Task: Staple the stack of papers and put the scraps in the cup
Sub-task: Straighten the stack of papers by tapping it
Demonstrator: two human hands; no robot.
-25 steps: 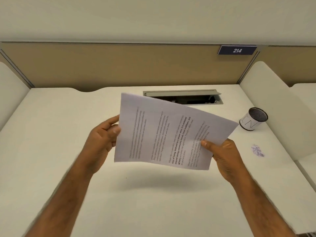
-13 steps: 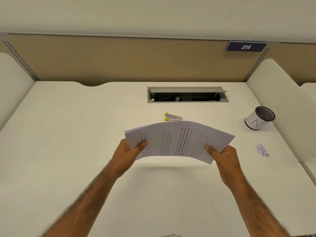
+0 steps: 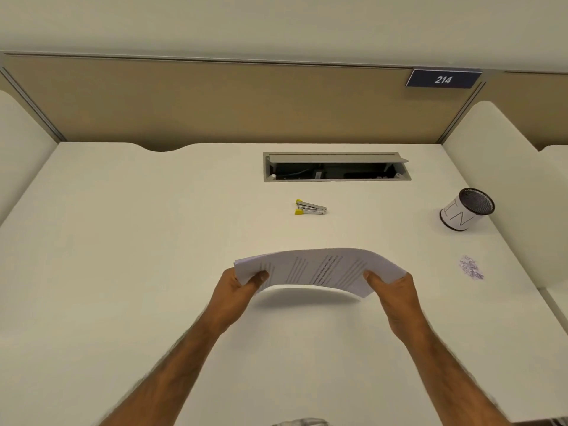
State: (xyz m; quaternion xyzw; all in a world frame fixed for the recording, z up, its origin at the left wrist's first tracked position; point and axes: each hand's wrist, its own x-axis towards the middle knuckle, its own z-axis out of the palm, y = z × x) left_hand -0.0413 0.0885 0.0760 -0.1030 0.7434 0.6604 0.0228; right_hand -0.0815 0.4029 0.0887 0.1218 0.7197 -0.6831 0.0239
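The left grip [image 3: 236,290] was clamped on the left end of the stack [image 3: 319,269], thumb on top and fingers curled beneath. The stack hung just over the surface [image 3: 123,241], in its near middle, and bowed upward between the two hands with a shadow under the arch. That bow suggested light, limp paper with little stiffness of its own. Held from one end alone it would likely droop, and the smooth sheets could slide out of square. A firm pinch close to the corner meant for the staple looked the safest hold, with the edges tapped level first.

Beyond the stack, and well apart from it, the stapler [image 3: 310,208] lay on its side. It was small, metal, with yellow ends. It looked rigid and light, easy to take across its body with thumb and fingers, though its bare metal might be slick.

The right grip [image 3: 396,293] was clamped on the stack's right end in the same way, thumb above and fingers below.

At the far right stood the cup [image 3: 464,210], dark mesh with a paper label, its mouth showing open. Nearer than the cup and apart from it lay the scraps [image 3: 471,268], a loose little heap of bits. They looked almost weightless and apt to scatter, so they probably wanted gathering into a pinch or sweeping together, not a quick grab.
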